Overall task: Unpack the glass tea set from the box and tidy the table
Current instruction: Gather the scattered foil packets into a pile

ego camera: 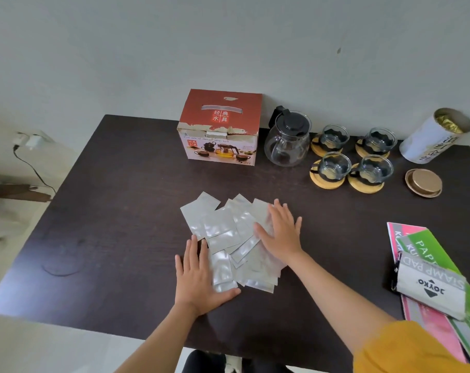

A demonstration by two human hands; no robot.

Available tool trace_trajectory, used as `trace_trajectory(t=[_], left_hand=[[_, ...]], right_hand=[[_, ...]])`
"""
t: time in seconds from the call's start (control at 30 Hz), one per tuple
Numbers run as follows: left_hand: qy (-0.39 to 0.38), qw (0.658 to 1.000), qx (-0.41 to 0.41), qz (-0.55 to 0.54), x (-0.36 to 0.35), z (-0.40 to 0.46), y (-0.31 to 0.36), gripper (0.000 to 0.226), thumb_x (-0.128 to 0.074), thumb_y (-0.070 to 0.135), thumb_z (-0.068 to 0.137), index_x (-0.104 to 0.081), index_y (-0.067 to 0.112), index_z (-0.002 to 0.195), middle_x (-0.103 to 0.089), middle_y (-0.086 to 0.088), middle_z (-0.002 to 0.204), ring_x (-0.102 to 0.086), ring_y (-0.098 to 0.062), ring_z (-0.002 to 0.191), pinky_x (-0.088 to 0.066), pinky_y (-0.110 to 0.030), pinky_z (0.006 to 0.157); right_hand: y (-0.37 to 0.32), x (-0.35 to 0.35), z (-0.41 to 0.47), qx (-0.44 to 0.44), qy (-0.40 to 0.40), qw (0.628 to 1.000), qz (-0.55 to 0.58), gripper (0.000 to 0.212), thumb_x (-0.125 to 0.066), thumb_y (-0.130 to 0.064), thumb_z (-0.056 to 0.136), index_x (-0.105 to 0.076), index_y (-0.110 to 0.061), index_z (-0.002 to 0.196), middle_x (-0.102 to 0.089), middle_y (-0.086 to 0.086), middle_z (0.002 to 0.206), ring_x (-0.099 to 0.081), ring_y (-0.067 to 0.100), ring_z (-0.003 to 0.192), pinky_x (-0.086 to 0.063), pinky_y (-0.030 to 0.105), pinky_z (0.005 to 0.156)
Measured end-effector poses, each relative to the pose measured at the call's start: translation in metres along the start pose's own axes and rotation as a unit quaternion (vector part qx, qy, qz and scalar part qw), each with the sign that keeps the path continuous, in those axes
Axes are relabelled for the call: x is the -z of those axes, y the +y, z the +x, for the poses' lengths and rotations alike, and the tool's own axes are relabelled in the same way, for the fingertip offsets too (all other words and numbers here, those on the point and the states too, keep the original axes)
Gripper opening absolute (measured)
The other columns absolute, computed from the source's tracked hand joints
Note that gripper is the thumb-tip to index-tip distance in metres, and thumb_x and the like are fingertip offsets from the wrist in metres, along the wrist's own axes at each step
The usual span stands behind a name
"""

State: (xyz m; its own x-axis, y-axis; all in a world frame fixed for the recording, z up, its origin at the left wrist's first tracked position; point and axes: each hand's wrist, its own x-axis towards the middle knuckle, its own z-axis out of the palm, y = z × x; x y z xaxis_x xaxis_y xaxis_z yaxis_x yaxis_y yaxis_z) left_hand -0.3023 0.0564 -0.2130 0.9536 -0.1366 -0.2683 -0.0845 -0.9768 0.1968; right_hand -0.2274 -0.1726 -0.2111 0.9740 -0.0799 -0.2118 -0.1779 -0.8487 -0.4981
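Observation:
A red tea set box (220,127) stands closed at the back of the dark table (115,200). Right of it sit a glass teapot (287,141) with a black lid and several glass cups (333,165) on round wooden coasters. Several silver foil sachets (223,232) lie fanned out mid-table. My left hand (197,275) rests flat on the pile's near left edge, fingers apart. My right hand (281,230) lies flat on the pile's right side, fingers spread. Neither hand grips anything.
A white tin canister (433,138) stands open at the back right, its gold lid (423,183) lying in front of it. Paper packs and a stamp pad package (433,286) lie at the right edge. A charger and cable (32,157) hang on the left wall.

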Motion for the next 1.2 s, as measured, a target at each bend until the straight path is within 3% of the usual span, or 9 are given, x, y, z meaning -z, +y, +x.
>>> trace_trajectory(t=[0.1,0.2,0.4,0.53,0.63,0.8,0.93,1.07,1.2], left_hand=[[0.006,1.0,-0.003,-0.015,-0.001,0.0,-0.001,0.14,-0.041,0.097,0.046,-0.014,0.005,0.148,-0.004,-0.014,0.158,-0.004,-0.03,0.146,-0.016,-0.057,0.112],[0.008,1.0,-0.002,-0.015,0.0,0.0,-0.001,0.142,-0.037,0.099,0.045,-0.012,0.005,0.149,-0.002,-0.012,0.158,0.0,-0.029,0.146,-0.012,-0.056,0.113],[-0.001,1.0,0.0,0.006,-0.002,0.001,-0.001,0.143,-0.026,0.102,0.049,-0.011,0.001,0.149,-0.003,-0.014,0.158,0.001,-0.029,0.146,-0.013,-0.057,0.112],[-0.001,1.0,-0.016,-0.026,-0.008,0.001,-0.007,0.133,-0.026,0.097,0.061,0.002,0.001,0.148,0.005,-0.012,0.158,0.009,-0.026,0.145,-0.004,-0.055,0.113],[0.03,0.993,-0.002,-0.113,-0.005,0.002,-0.007,0.123,-0.015,0.094,0.065,0.013,0.007,0.148,0.018,-0.004,0.156,0.017,-0.017,0.144,0.003,-0.052,0.116],[0.12,0.969,0.04,-0.212,0.017,0.033,-0.01,0.105,-0.018,0.081,0.076,-0.002,0.009,0.15,0.009,-0.004,0.159,0.005,-0.019,0.146,0.0,-0.057,0.113],[0.101,0.971,0.073,-0.203,0.036,0.077,-0.018,0.088,-0.017,0.072,0.082,-0.011,0.016,0.15,0.01,-0.001,0.159,0.007,-0.024,0.146,-0.001,-0.062,0.111],[0.043,0.976,0.053,-0.208,0.03,0.08,-0.009,0.058,-0.025,0.055,0.095,-0.032,0.023,0.142,-0.007,0.005,0.159,-0.001,-0.019,0.146,0.003,-0.062,0.11],[0.119,0.948,0.04,-0.293,0.017,0.037,0.003,0.075,-0.021,0.064,0.084,-0.048,0.015,0.134,-0.035,0.008,0.146,-0.027,-0.019,0.139,-0.012,-0.052,0.114]], right_hand=[[-0.004,-0.009,-0.022,0.044,-0.009,0.995,0.092,0.079,-0.045,-0.063,0.089,-0.017,-0.024,0.151,-0.011,-0.005,0.16,-0.003,0.014,0.148,0.007,0.048,0.116],[0.011,-0.006,-0.045,0.024,0.054,0.988,0.142,0.087,-0.045,-0.069,0.083,-0.018,-0.023,0.151,-0.013,-0.004,0.159,-0.007,0.014,0.147,0.005,0.045,0.115],[0.013,-0.03,-0.083,-0.014,0.093,0.996,0.003,0.087,-0.031,-0.068,0.083,-0.02,-0.014,0.151,-0.015,-0.001,0.16,-0.006,0.015,0.148,0.006,0.043,0.114],[-0.019,-0.048,-0.077,0.021,0.058,0.998,0.024,0.079,-0.015,-0.059,0.089,-0.013,-0.012,0.152,0.001,-0.004,0.157,-0.003,0.017,0.148,0.002,0.048,0.119],[-0.021,-0.051,-0.076,0.037,0.064,0.996,0.045,0.081,-0.021,-0.063,0.09,-0.006,-0.013,0.152,0.011,-0.002,0.157,0.004,0.017,0.147,-0.001,0.047,0.12],[-0.016,-0.049,-0.107,0.036,0.016,0.999,-0.028,0.119,-0.027,-0.093,0.067,0.011,-0.017,0.149,0.025,0.009,0.155,0.022,0.024,0.145,0.016,0.046,0.111],[-0.021,-0.053,-0.121,0.03,-0.02,0.997,-0.074,0.132,-0.03,-0.1,0.051,0.035,-0.029,0.142,0.03,0.009,0.154,0.029,0.024,0.141,0.015,0.052,0.109],[-0.028,-0.055,-0.111,0.008,-0.021,0.998,-0.066,0.131,-0.031,-0.098,0.057,0.018,-0.019,0.15,0.004,0.015,0.159,0.01,0.027,0.145,-0.002,0.059,0.11],[-0.036,-0.054,-0.094,-0.017,-0.028,0.997,-0.068,0.125,-0.03,-0.095,0.063,0.001,-0.011,0.151,-0.005,0.016,0.159,0.002,0.028,0.146,-0.008,0.057,0.11]])
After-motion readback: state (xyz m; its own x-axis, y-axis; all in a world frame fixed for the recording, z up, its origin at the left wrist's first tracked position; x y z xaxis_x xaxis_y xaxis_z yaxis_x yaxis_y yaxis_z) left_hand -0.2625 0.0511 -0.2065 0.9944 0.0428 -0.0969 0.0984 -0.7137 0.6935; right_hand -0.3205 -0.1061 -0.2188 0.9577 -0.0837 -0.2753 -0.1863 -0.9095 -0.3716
